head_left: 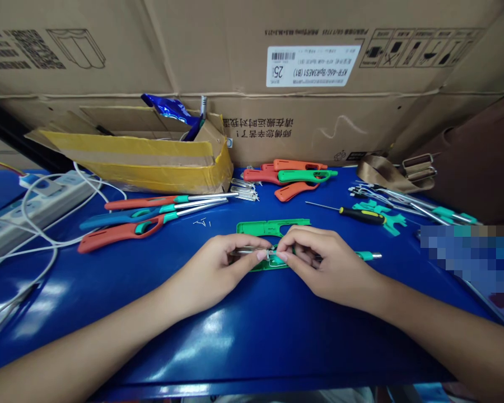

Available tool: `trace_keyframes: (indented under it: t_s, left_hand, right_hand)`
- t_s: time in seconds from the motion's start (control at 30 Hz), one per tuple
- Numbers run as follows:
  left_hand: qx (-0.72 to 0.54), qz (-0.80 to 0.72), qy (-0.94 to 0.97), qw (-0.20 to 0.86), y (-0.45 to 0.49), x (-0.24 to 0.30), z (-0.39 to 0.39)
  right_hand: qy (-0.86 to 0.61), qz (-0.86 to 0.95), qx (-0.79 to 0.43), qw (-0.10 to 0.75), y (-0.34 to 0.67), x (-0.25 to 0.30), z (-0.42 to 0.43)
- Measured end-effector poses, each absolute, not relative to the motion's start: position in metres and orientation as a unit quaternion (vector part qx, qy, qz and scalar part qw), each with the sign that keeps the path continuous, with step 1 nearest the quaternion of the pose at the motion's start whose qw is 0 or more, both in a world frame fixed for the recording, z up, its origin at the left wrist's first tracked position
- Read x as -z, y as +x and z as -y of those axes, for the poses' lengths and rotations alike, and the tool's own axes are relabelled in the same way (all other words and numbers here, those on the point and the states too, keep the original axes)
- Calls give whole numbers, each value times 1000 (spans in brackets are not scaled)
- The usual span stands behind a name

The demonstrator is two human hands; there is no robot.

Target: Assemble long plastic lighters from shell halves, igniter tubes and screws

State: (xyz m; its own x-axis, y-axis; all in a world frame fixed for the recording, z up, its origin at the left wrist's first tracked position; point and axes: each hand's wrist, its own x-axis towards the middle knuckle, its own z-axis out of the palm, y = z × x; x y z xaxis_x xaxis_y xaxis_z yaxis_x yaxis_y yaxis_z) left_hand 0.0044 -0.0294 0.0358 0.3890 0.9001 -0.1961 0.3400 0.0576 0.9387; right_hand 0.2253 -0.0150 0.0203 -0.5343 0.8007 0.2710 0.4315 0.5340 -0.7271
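My left hand (pixel 222 268) and my right hand (pixel 323 263) meet over the middle of the blue table (pixel 243 341). Both pinch a small clear and metal part (pixel 271 254) between thumb and forefinger. Under them lies a green plastic lighter shell half (pixel 273 227), and a metal tube with a teal collar (pixel 367 256) sticks out to the right of my right hand. What exactly the fingertips grip is partly hidden.
Three finished long lighters (pixel 151 215) lie left of centre, orange and green shell halves (pixel 296 176) at the back. A screwdriver (pixel 353 214), teal parts (pixel 382 215), metal tubes (pixel 420 208), a taped cardboard box (pixel 151 154), power strip and white cables (pixel 29 207) surround the work spot.
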Motion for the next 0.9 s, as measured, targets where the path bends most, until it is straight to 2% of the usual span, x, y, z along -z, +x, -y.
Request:
trace_keyframes:
  t_s: [0.9]
  left_hand:
    - [-264,-488,635,538,6,-37,29]
  right_hand:
    - [-377,821,-321,283,226,-22,14]
